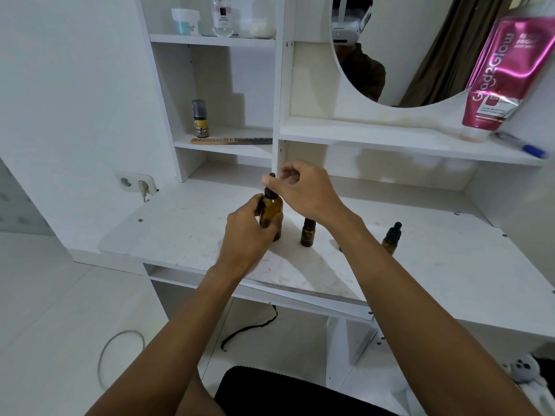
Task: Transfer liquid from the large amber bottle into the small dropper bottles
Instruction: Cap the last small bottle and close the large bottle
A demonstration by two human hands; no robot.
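Gripping the large amber bottle (271, 211), the left hand (249, 232) steadied it upright; the right hand (303, 190) pinched its dropper cap (271, 187). One open small bottle (307, 234) stood under the right wrist, a capped bottle (391, 237) right of that forearm. Judged early: both apparently still to fill.

Left hand (249, 232): fingers and thumb curled round the bottle (271, 210), back of the hand toward the camera.
Right hand (303, 193): just above the left, thumb and curled fingers pinching the cap (270, 193).
Left forearm: bare, rising from the lower left.
Right forearm: bare, reaching in from the lower right, crossing toward the left hand.
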